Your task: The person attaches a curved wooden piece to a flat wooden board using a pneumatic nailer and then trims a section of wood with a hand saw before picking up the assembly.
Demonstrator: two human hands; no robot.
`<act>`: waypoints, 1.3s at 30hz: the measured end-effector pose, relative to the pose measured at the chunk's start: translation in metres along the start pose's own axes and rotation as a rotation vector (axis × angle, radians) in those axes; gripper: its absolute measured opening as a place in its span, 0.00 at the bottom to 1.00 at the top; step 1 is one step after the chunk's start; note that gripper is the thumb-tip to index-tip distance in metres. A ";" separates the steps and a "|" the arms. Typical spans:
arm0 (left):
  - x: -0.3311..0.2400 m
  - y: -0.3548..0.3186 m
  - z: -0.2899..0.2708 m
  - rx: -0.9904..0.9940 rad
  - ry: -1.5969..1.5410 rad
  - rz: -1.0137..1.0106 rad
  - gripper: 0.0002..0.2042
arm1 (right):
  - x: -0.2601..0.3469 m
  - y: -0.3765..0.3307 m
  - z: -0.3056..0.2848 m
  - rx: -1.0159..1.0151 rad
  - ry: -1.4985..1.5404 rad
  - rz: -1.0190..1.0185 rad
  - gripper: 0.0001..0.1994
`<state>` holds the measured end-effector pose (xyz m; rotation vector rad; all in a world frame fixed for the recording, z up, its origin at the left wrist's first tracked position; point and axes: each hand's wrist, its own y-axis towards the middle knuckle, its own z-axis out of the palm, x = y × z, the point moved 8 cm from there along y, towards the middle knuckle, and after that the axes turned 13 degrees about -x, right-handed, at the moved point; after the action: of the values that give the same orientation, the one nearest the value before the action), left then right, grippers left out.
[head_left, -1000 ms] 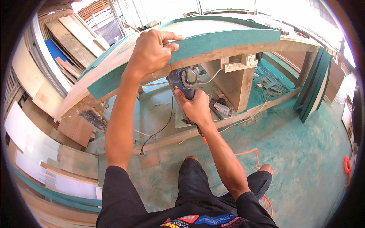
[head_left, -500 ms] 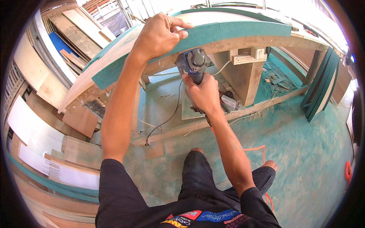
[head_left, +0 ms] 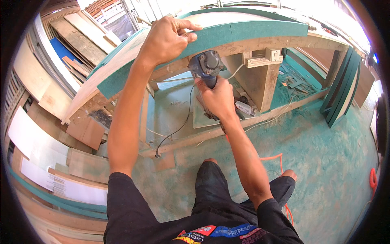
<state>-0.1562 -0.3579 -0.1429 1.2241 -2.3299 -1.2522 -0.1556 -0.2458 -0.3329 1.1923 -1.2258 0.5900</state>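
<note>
My left hand (head_left: pixel 164 42) is closed over the top edge of a long, curved green board strip (head_left: pixel 248 33), its index finger and thumb stretched along that edge. The strip stands on edge along the near side of a pale, curved panel on a wooden workbench. Below it, my right hand (head_left: pixel 217 97) is wrapped round the handle of a dark grey-blue nail gun (head_left: pixel 206 65), its rounded head just under the strip. The nail gun's nose is hidden. An orange air hose (head_left: pixel 281 164) shows beside my right forearm and on the floor.
The bench frame (head_left: pixel 270 87) carries a wall socket (head_left: pixel 273 54) and a loose black cable (head_left: pixel 187 118). Green offcuts (head_left: pixel 298 83) lie under it. Curved green-edged pieces (head_left: pixel 343 89) lean at its right end. Wooden boards (head_left: pixel 77 36) are stacked along the left.
The view has shifted slightly, so the bench and strip sit a little further left. Both hands keep their holds on the strip and the nail gun.
</note>
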 end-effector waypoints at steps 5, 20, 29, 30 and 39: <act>-0.001 0.003 0.002 0.000 -0.006 0.001 0.11 | -0.005 0.019 -0.021 -0.034 0.013 0.002 0.22; -0.003 -0.003 -0.002 0.019 0.045 0.009 0.12 | -0.030 -0.012 -0.075 -0.212 0.328 -0.189 0.11; -0.004 -0.003 -0.002 -0.019 0.042 0.045 0.12 | 0.002 -0.031 -0.142 -0.399 0.407 -0.206 0.12; -0.004 -0.002 -0.003 -0.024 0.038 0.051 0.12 | 0.005 -0.028 -0.142 -0.397 0.389 -0.224 0.12; -0.008 -0.003 -0.004 -0.020 -0.002 0.027 0.13 | 0.013 -0.013 -0.124 -0.378 0.394 -0.246 0.12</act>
<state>-0.1479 -0.3548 -0.1415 1.1823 -2.3218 -1.2652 -0.0917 -0.1401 -0.3130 0.8400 -0.7963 0.3643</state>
